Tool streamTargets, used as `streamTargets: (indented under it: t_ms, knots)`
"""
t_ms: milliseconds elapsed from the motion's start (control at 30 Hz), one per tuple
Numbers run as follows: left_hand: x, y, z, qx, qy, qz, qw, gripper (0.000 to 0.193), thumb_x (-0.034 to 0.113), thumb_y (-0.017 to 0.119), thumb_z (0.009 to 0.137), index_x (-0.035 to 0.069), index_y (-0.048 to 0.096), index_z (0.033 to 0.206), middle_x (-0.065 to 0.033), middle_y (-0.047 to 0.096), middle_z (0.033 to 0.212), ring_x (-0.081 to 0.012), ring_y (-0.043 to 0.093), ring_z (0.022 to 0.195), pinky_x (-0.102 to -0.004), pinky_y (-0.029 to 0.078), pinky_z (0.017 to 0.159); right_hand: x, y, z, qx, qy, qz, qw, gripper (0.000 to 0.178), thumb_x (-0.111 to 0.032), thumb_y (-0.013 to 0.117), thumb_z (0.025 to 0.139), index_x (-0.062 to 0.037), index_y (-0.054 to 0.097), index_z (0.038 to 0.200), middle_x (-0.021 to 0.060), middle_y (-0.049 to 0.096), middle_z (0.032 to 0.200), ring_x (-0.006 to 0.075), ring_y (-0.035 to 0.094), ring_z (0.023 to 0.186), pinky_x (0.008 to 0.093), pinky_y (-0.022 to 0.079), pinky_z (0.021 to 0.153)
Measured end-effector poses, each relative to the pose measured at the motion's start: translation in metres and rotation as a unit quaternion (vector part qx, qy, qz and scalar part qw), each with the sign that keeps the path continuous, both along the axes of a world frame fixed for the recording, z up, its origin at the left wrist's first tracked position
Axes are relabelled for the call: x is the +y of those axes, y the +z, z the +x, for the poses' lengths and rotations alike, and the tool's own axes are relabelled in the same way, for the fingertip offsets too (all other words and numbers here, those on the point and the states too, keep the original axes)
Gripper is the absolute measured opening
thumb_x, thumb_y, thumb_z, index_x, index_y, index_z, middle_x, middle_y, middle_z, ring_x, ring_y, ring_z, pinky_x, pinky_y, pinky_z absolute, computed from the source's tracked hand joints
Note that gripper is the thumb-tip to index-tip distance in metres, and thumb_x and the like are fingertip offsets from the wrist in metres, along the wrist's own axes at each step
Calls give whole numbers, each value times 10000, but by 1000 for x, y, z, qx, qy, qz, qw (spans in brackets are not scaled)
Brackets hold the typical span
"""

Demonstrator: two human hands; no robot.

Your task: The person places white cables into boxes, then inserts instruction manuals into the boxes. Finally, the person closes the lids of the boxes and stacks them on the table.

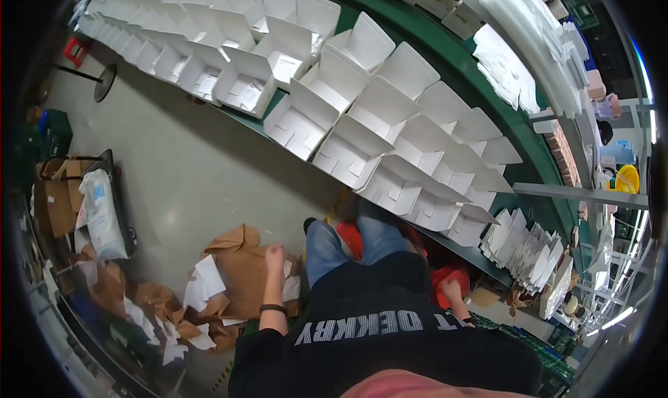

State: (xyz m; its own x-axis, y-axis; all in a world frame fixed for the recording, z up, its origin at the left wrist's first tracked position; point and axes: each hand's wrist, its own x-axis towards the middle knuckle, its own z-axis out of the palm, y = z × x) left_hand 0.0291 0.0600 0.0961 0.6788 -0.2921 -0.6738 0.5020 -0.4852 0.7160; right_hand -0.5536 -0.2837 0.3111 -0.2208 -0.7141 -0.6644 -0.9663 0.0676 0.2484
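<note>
My left hand (275,254) is raised at my left side, closed into a fist, with nothing seen in it. Down at my right side, my right hand (452,289) is also closed. It lies against a red plastic piece (437,278), perhaps part of a stool; whether its fingers grip that piece I cannot tell. Ahead of me, rows of open white cartons (299,130) stand on a long green table (495,271), their lids tipped up. Pale flat pieces lie in some cartons (245,92) farther left.
Flat white cartons (522,248) are stacked at the table's right end. Crumpled brown paper (240,276) and white scraps (204,283) lie on the floor at left, near a cart with a white sack (103,213). A post base (105,83) stands farther off. Shelving (584,191) rises behind the table.
</note>
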Motion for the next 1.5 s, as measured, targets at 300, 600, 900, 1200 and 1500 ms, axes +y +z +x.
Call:
streamTargets:
  t_ms: [300, 600, 900, 1200, 1500]
  knots:
    - [73, 99, 31, 46, -70, 153, 985, 139, 183, 610, 1021, 82, 687, 1078, -28, 696, 837, -120, 618, 632, -271, 495, 542, 70, -18, 60, -404, -39, 86, 910, 357, -177, 595, 958, 40, 659, 1234, 226, 741, 1093, 327, 715, 1024, 434, 551, 894]
    - [-113, 242, 184, -158, 16, -36, 987, 137, 63, 574, 982, 43, 698, 1036, -32, 680, 830, -111, 619, 700, -263, 499, 609, 52, 26, 116, -366, -168, 94, 910, 317, -212, 576, 977, 10, 670, 1183, 186, 739, 1014, 308, 737, 881, 420, 582, 724]
    - [-406, 572, 343, -508, -175, -129, 834, 191, 93, 614, 1021, -9, 661, 1175, -50, 690, 978, -118, 632, 874, -263, 517, 793, 54, 59, 64, -166, -297, -112, 934, 330, -253, 675, 875, 19, 757, 1042, 195, 767, 973, 318, 743, 883, 429, 576, 816]
    - [-616, 646, 494, -485, -282, -301, 771, 568, 93, 575, 959, -87, 452, 1484, -244, 541, 1501, -336, 519, 1409, -386, 397, 1174, 161, 65, 173, -263, -445, -155, 842, 352, -300, 639, 948, -12, 729, 1128, 165, 743, 910, 289, 729, 846, 403, 570, 724]
    - [-800, 638, 589, -662, -403, -3, 632, 903, 516, 705, 844, 4, 438, 1539, -277, 496, 1527, -458, 482, 1406, -502, 399, 1169, 212, 105, 409, -349, -563, -57, 747, 436, -325, 611, 992, -66, 628, 1343, 84, 694, 1064, 186, 688, 718, 326, 534, 563]
